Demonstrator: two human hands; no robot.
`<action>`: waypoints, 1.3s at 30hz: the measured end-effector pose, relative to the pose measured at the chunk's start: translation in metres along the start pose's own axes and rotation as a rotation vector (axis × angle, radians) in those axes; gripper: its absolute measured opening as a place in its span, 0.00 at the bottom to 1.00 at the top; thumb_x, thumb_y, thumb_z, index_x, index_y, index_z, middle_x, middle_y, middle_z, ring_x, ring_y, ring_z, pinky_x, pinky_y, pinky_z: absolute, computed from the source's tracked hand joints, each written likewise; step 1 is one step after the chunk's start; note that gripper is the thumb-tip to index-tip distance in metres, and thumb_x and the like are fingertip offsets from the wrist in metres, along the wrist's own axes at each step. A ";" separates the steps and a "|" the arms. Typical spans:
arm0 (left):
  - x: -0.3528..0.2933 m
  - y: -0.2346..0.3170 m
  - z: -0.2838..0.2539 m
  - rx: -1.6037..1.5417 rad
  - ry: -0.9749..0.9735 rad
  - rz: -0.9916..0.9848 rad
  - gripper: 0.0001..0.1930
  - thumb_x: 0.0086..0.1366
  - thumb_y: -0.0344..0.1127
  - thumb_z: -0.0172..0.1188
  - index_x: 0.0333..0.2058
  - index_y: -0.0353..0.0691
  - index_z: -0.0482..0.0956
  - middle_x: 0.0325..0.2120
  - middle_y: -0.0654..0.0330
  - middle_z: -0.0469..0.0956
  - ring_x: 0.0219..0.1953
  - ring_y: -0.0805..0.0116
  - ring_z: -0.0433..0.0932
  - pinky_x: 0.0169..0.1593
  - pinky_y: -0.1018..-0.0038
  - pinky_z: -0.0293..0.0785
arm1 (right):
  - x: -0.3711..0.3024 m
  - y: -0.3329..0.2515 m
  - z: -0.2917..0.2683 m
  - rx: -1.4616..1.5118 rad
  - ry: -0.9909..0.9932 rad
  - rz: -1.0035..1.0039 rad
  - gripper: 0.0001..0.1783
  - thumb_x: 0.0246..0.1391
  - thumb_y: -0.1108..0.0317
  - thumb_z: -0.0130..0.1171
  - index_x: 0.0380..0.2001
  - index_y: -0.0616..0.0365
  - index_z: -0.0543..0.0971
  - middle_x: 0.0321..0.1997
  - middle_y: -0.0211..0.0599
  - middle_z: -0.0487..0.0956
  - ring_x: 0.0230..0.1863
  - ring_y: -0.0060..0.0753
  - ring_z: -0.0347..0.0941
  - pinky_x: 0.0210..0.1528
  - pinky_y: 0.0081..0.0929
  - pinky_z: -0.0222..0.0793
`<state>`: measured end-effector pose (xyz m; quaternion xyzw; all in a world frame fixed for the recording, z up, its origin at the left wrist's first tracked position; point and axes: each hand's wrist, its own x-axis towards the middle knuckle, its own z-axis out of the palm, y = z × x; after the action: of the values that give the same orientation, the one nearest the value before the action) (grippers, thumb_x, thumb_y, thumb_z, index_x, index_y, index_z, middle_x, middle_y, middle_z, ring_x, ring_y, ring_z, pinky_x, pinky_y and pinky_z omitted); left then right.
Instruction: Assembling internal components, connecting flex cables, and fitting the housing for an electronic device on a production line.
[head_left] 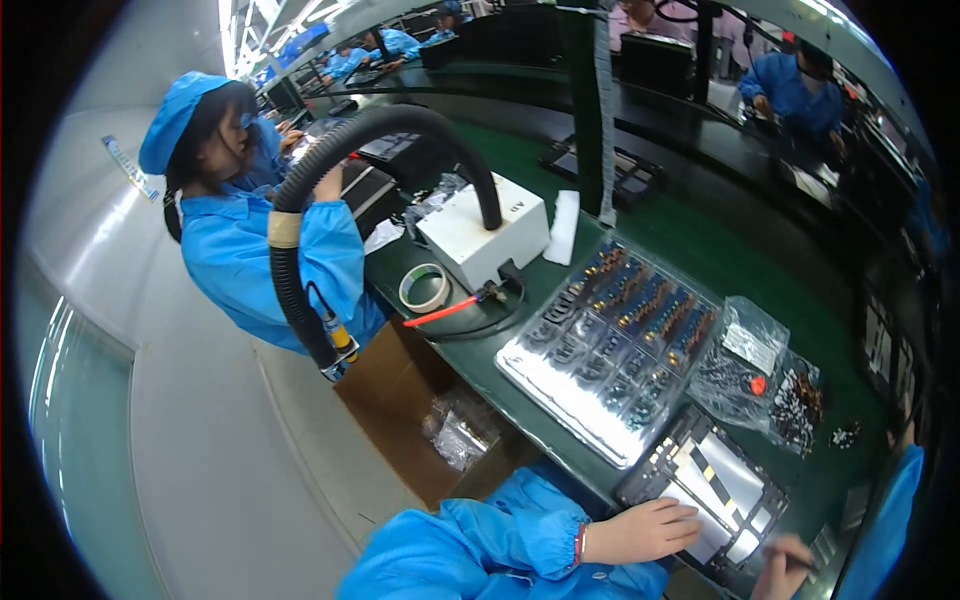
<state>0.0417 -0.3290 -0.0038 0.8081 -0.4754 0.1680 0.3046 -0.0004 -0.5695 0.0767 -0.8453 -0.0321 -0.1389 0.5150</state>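
An opened tablet-like device (715, 485) lies on the green bench at the lower right, its inside showing silver-white plates, black strips and a dark frame. My left hand (645, 530) rests on its near left part, fingers stretched out and flat against it. Close to the device's near right corner is my right hand (783, 568), smeared by motion. Its fingers are too blurred to show what they hold, if anything. Beyond the device sits a clear plastic tray (570, 410) with rows of small circuit parts.
Clear bags (740, 365) and small loose parts (797, 400) lie right of the tray. A white box (485, 235) with a black flexible hose (290, 260) stands farther off, beside a tape roll (424, 288). A co-worker in blue (270, 240) works at left; a cardboard box (390, 425) sits below the bench.
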 end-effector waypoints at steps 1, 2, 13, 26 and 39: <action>0.002 -0.002 0.004 -0.019 0.041 0.005 0.18 0.50 0.36 0.52 0.41 0.37 0.71 0.45 0.57 0.69 0.51 0.61 0.66 0.52 0.67 0.61 | -0.015 -0.004 0.007 0.003 -0.001 -0.006 0.07 0.53 0.71 0.47 0.31 0.65 0.71 0.30 0.43 0.74 0.24 0.24 0.67 0.26 0.22 0.64; 0.005 -0.004 0.009 -0.045 0.082 0.015 0.16 0.51 0.33 0.50 0.40 0.37 0.72 0.45 0.58 0.70 0.50 0.62 0.66 0.52 0.69 0.62 | -0.031 -0.011 0.017 0.174 0.076 0.019 0.07 0.53 0.72 0.47 0.28 0.65 0.71 0.28 0.43 0.74 0.25 0.25 0.68 0.26 0.23 0.65; -0.077 -0.007 -0.091 -0.590 0.306 -0.578 0.12 0.58 0.37 0.52 0.36 0.37 0.77 0.36 0.55 0.75 0.41 0.61 0.75 0.44 0.71 0.70 | -0.030 -0.094 0.208 1.470 -0.514 0.503 0.10 0.53 0.68 0.52 0.34 0.63 0.74 0.37 0.39 0.73 0.40 0.31 0.68 0.43 0.29 0.64; -0.208 -0.076 -0.205 -0.986 1.680 -0.917 0.20 0.66 0.39 0.31 0.45 0.32 0.67 0.44 0.51 0.71 0.47 0.61 0.70 0.53 0.69 0.66 | -0.015 -0.156 0.469 1.613 -0.925 1.080 0.08 0.53 0.69 0.54 0.37 0.60 0.74 0.38 0.33 0.76 0.39 0.23 0.72 0.43 0.18 0.70; -0.210 -0.077 -0.210 -0.933 1.730 -0.937 0.19 0.66 0.38 0.33 0.46 0.33 0.68 0.44 0.54 0.71 0.47 0.64 0.69 0.53 0.70 0.65 | -0.016 -0.162 0.473 1.584 -0.913 1.081 0.08 0.53 0.71 0.54 0.37 0.59 0.74 0.38 0.34 0.76 0.39 0.23 0.72 0.43 0.19 0.70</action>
<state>0.0092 -0.0243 0.0118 0.3219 0.2384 0.3499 0.8468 0.0481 -0.0762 0.0076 -0.1430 0.0762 0.4994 0.8511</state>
